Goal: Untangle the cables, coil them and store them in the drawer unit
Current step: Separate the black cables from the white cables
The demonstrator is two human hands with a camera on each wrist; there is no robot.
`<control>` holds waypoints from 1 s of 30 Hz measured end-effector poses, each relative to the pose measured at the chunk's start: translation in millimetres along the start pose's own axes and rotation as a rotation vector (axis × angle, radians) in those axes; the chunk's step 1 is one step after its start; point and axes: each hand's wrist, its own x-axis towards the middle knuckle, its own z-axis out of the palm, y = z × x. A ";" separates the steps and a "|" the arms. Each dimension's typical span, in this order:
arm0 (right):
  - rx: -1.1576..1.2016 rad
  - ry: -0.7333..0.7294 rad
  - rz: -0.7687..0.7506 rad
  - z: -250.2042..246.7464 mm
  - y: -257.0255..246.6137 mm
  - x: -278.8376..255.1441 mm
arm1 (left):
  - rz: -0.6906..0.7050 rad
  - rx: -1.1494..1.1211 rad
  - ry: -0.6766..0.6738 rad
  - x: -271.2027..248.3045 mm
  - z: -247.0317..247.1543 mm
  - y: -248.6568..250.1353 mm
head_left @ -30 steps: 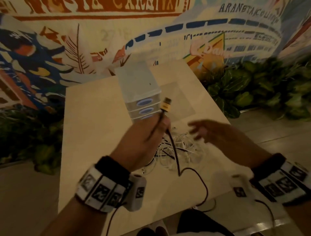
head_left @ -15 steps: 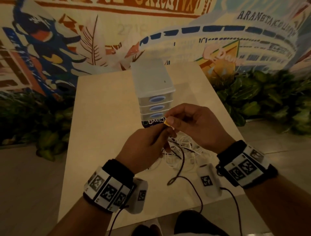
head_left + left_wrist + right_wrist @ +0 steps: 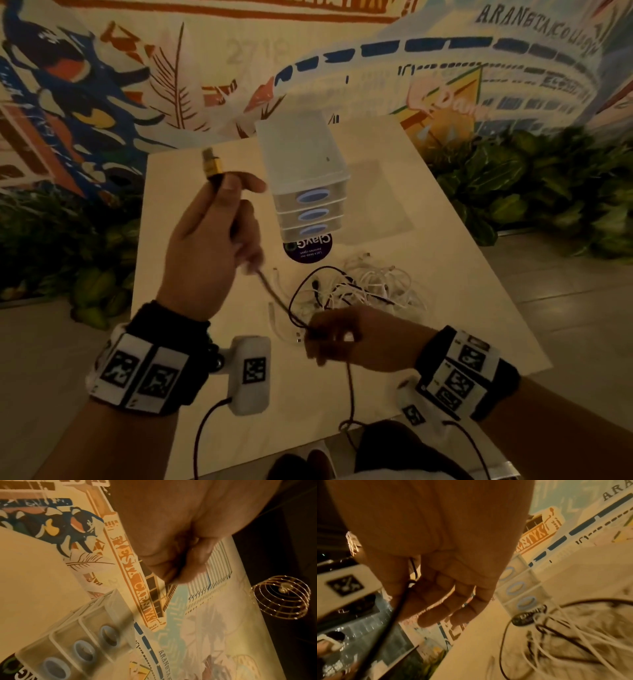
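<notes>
The left hand [image 3: 209, 253] pinches the dark cable [image 3: 274, 294] just below its gold plug [image 3: 213, 167]; the right hand [image 3: 346, 337] grips it lower down. Untangling is underway; next, draw the length free of the white cable pile [image 3: 376, 284].

The drawer unit [image 3: 305, 178] is set on the table [image 3: 191, 394], just right of the raised left hand [image 3: 212, 246]. The tangled cables [image 3: 370, 287] are piled directly beyond the right hand [image 3: 356, 337], in front of the unit.
</notes>
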 end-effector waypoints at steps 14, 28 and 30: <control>-0.155 0.360 0.220 -12.9 72.1 34.0 | -0.284 -0.087 0.097 4.8 -18.6 -39.3; -0.637 0.274 0.540 -19.6 102.4 135.0 | -0.310 0.079 0.083 -8.8 -24.3 -75.0; -0.610 0.297 0.548 -18.4 108.9 141.2 | -0.327 0.111 0.067 -11.0 -23.4 -80.6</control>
